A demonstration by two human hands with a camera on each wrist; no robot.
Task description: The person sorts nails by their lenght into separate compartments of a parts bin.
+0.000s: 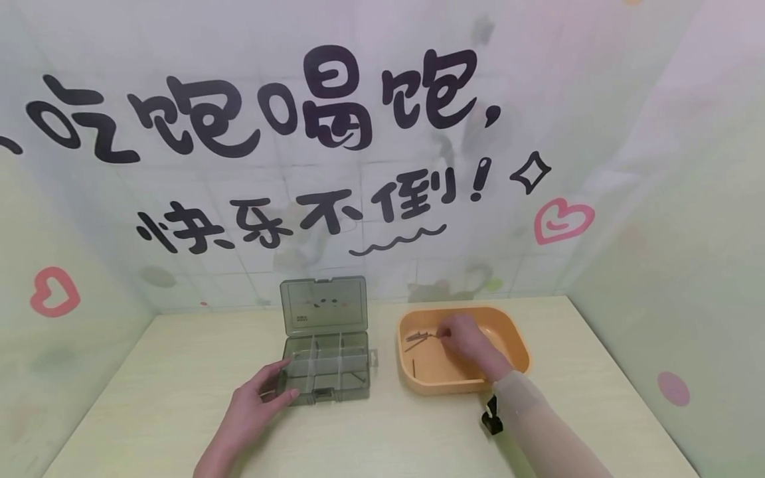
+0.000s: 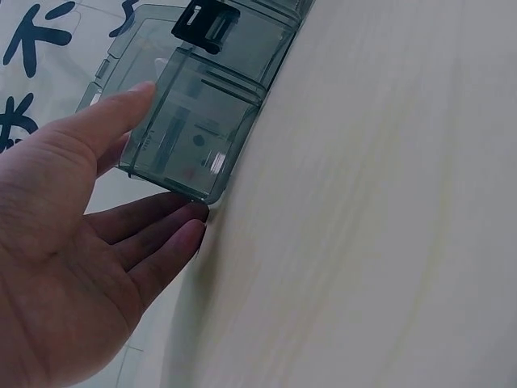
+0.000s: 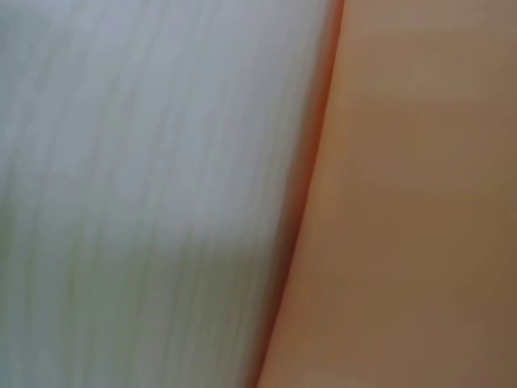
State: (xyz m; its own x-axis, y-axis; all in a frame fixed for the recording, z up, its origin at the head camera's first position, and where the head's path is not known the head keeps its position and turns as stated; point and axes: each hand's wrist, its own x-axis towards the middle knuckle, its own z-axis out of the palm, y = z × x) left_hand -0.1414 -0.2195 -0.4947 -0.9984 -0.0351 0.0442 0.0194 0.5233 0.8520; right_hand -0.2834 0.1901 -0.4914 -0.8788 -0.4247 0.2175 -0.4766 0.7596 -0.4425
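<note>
My left hand (image 1: 254, 405) holds the near left corner of a smoky grey clear compartment box (image 1: 325, 365), thumb at its front and forefinger along its left side. The left wrist view shows the other fingers (image 2: 161, 242) stretched out beside the corner. The box's lid (image 1: 325, 307) stands raised at the back. A thin screw-like piece (image 1: 357, 376) lies in a front right compartment. My right hand (image 1: 463, 337) is inside an orange tray (image 1: 427, 386), its fingertips pinching at one end of several thin dark screw-like pieces (image 1: 416, 337); the fingertips are partly hidden.
Another thin piece (image 1: 414, 368) lies near the tray's front left. Box and tray stand side by side on a pale wooden table (image 1: 382, 435), close to a printed wall (image 1: 382, 265). A black strap mount (image 1: 492, 421) hangs at the right wrist.
</note>
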